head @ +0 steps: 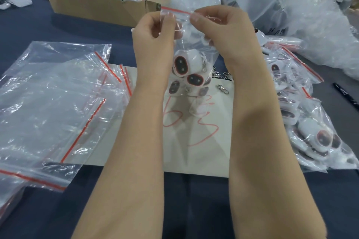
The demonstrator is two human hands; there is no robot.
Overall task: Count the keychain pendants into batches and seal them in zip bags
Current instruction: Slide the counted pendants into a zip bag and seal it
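Observation:
A clear zip bag with a red seal strip hangs upright above the table's middle. Several white oval keychain pendants with dark red faces lie in its bottom. My left hand pinches the bag's top near the left end of the strip. My right hand pinches the top further right along the strip. Below the bag lies a white sheet with red handwriting. A loose metal clasp rests on it.
Empty zip bags are stacked at the left. Filled bags of pendants are piled at the right. A cardboard box with a red sign holds pendants at the back. Large plastic sacks stand back right. A black pen lies far right.

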